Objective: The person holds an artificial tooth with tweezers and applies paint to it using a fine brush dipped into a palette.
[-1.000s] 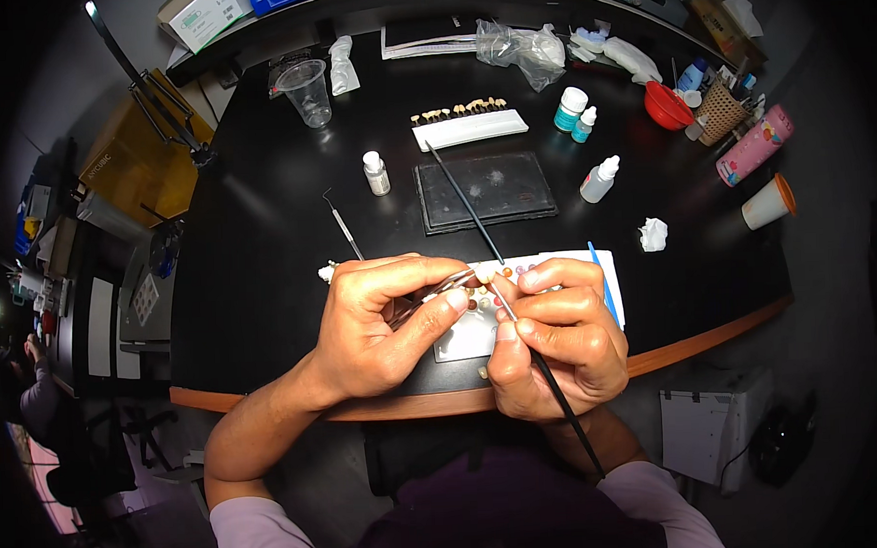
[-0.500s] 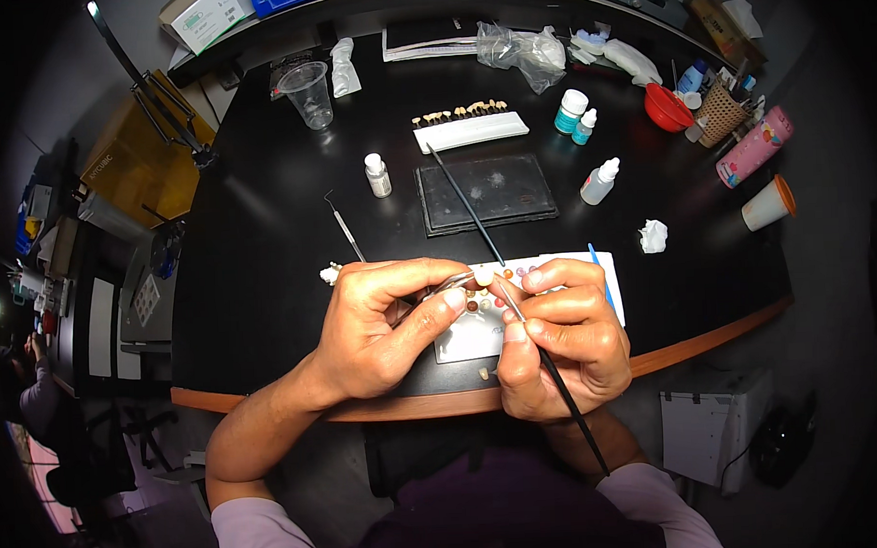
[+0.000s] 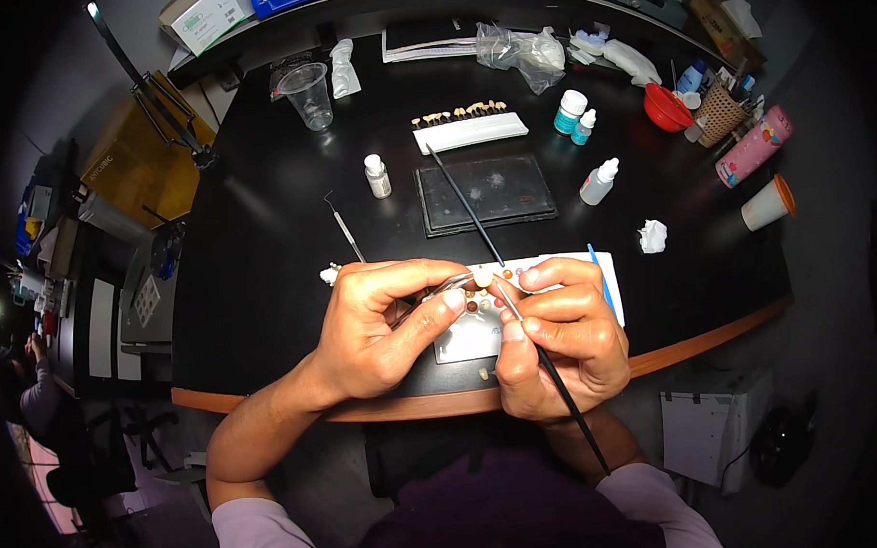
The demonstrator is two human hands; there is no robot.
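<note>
My left hand is closed on metal tweezers, mostly hidden by the fingers. At their tips sits a small whitish dental crown. My right hand pinches a slim brush with a black handle and silver ferrule; its tip points at the crown, but I cannot tell whether they touch. Beneath both hands lies a white palette with several coloured dabs in its wells. A small tooth-coloured piece rests just in front of the palette, close to the table edge.
Beyond the palette, a second brush leans across a dark slab onto a white shade guide. Small bottles and a dropper bottle stand around it. A probe, crumpled tissue and plastic cup are also there.
Almost nothing differs. My right hand and brush have shifted very slightly; both hands keep their grips.
</note>
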